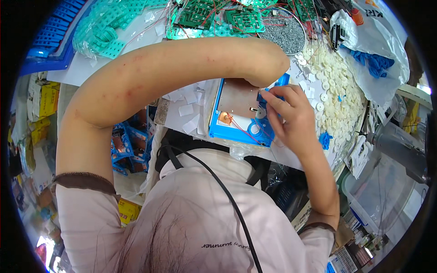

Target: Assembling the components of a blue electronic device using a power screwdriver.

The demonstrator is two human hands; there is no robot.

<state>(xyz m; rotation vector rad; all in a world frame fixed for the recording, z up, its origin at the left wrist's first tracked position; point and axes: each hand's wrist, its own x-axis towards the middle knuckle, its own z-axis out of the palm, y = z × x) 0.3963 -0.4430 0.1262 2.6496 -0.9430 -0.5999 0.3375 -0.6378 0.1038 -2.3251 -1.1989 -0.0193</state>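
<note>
A blue plastic housing (231,133) lies on the worktop before me, with a brown circuit board (237,96) set in it. Thin red wires run from a copper-coloured piece (224,118) across its near part. My right hand (291,109) reaches over the housing's right side, thumb and forefinger pinched at the board's edge. Some blue shows at those fingertips, but what they hold is too small to make out. My left arm curves across the far side of the housing. Of my left hand (269,61) only the back shows; its fingers are hidden beneath it.
White plastic discs (339,95) heap at the right, beside a round tray of small metal parts (284,34). Green circuit boards (243,20) with red wires lie at the back. Bagged teal pieces (102,34) sit back left. White paper squares (185,110) and a box of blue housings (129,145) are left.
</note>
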